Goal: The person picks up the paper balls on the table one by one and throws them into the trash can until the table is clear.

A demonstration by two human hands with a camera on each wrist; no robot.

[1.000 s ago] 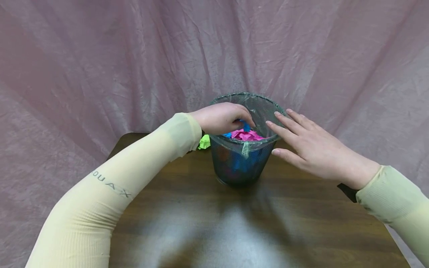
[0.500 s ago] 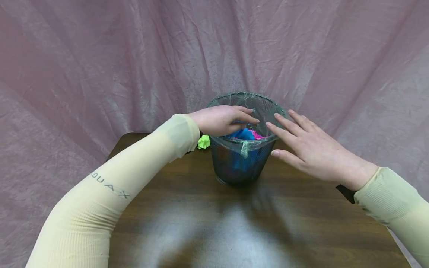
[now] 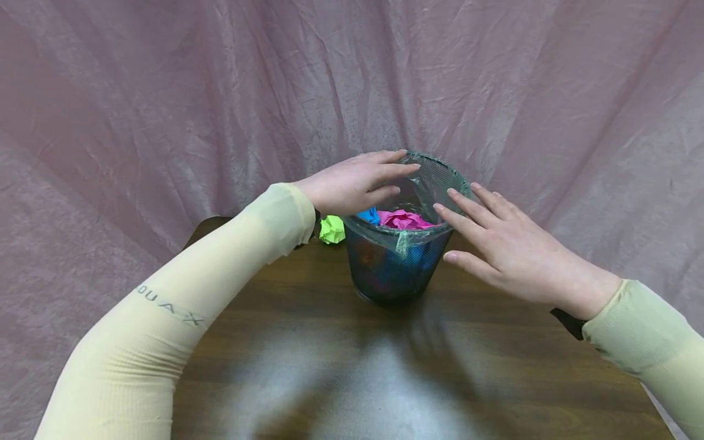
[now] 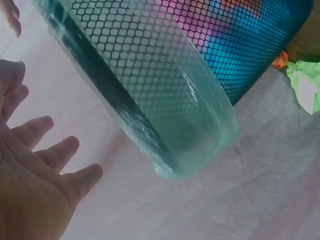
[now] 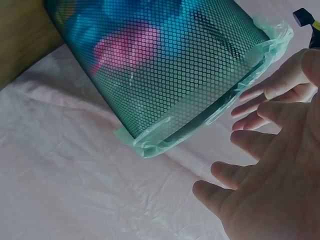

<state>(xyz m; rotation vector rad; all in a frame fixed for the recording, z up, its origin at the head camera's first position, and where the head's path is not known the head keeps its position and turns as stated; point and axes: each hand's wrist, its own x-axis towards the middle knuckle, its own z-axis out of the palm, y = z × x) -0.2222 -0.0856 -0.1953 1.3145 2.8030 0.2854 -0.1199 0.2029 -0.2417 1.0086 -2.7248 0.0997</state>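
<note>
A dark mesh wastebasket (image 3: 393, 275) stands upright on the table, lined with a thin greenish plastic bag (image 4: 195, 125) folded over its rim. Inside it lie crumpled pink paper (image 3: 404, 220) and crumpled blue paper (image 3: 370, 216), which also show through the mesh in both wrist views. Over the rim's left side my left hand (image 3: 354, 183) is held with fingers spread, holding nothing. My right hand (image 3: 506, 244) hovers by the right side of the rim, its fingers extended and nothing in them. A crumpled light-green paper ball (image 3: 332, 230) lies on the table left of the basket.
The brown wooden table (image 3: 308, 366) runs from the basket toward me. A pinkish curtain (image 3: 275, 91) hangs close behind it. In the left wrist view a bit of orange paper (image 4: 280, 60) shows beside the green ball.
My left hand has let go of a blue paper ball into the basket, then risen and drawn back to the left with fingers spreading. The right hand has barely moved.
</note>
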